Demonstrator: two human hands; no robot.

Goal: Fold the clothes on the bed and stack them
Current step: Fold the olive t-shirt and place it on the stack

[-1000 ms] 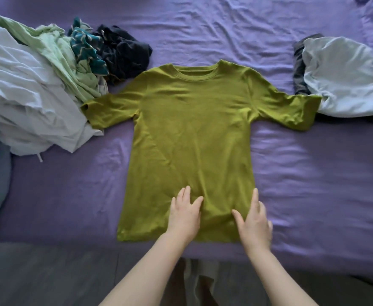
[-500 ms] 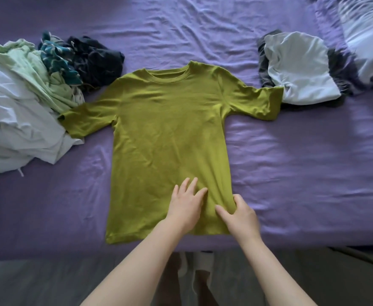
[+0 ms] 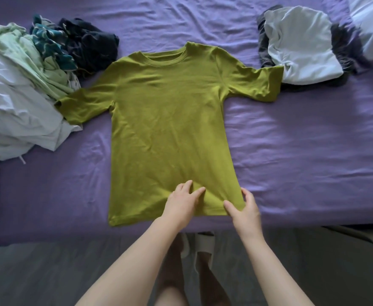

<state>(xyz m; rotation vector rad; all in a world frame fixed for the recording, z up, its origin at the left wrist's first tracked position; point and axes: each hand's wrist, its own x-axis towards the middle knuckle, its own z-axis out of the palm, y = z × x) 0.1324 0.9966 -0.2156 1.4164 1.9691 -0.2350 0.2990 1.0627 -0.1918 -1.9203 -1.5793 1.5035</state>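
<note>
Head cam: olive tee (image 3: 170, 129) spread flat, front up, centre of the purple bed (image 3: 302, 162), collar at 12, hem at 6 near the bed edge. Left hand (image 3: 182, 203) lies on the hem area, fingers straight-ish and spread, pressing fabric, gripping nothing. Right hand (image 3: 245, 208) at the 5 o'clock hem corner, thumb on top and fingers round the side edge, looks like a pinch on the tee. Out at 9 to 10, unfolded heap (image 3: 20, 102) touching the left sleeve; at 2, folded stack (image 3: 300, 45), pale grey on top, w/ right sleeve tip just touching it. Risk: lifting that corner w/o the left hand pinning could drag the whole tee askew; sleeve could snag the heap.
</note>
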